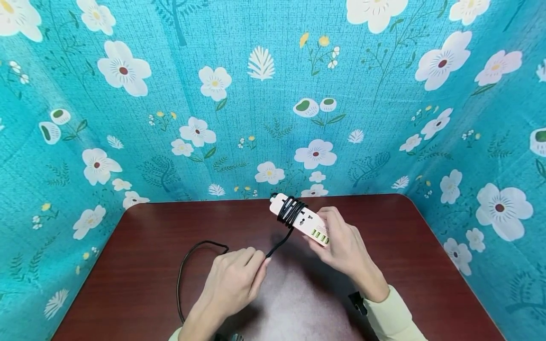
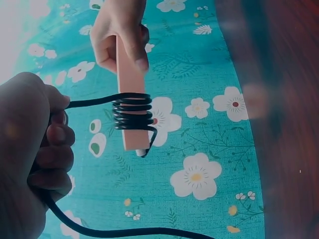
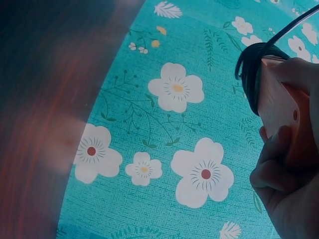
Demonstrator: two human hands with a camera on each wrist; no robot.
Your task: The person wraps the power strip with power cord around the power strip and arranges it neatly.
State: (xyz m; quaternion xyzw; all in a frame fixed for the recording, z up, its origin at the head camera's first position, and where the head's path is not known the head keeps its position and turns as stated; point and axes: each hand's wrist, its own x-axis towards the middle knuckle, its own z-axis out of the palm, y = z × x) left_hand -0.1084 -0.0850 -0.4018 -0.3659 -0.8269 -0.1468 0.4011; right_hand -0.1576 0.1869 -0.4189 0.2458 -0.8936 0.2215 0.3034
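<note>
My right hand [image 1: 343, 244] grips one end of a white power strip [image 1: 304, 218], thumb and fingers along its two sides, and holds it tilted above the table. Several turns of black cord [image 1: 291, 211] wrap round the strip's far end, as the left wrist view also shows on the strip's plain pinkish side [image 2: 132, 74]. My left hand [image 1: 239, 279] is curled round the same cord, with a short straight length running up to the coils. Below that fist the loose cord [image 2: 114, 232] trails off and bows out over the table's left side.
The dark red-brown table [image 1: 145, 246] has rounded back corners. Behind it and at both sides hangs a turquoise cloth [image 1: 239, 142] printed with white flowers. A black strap piece [image 1: 358, 302] shows at the right wrist by a pale sleeve [image 1: 390, 315].
</note>
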